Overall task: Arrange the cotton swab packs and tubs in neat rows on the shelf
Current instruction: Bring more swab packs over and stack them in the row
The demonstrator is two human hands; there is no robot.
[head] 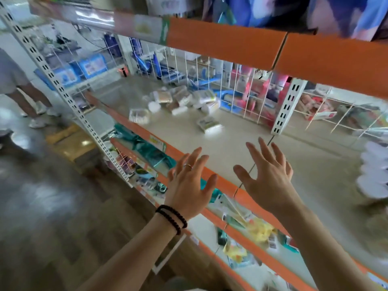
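Note:
Cotton swab packs and tubs lie scattered in a loose heap (180,99) at the far left of the beige shelf (241,148). One clear tub (139,116) sits near the shelf's front edge, and a single pack (209,124) lies apart from the heap toward the middle. My left hand (190,183) hovers over the orange front lip with fingers spread, holding nothing. My right hand (269,175) is raised above the shelf, fingers spread as well, holding nothing. The whole view is blurred by motion.
An orange shelf edge (273,51) hangs overhead. A white wire grid (237,89) backs the shelf, with a white upright (287,106) at its right. White stacked items (373,171) sit at the right edge. Lower shelves hold mixed goods. A person's legs (25,95) stand in the aisle at left.

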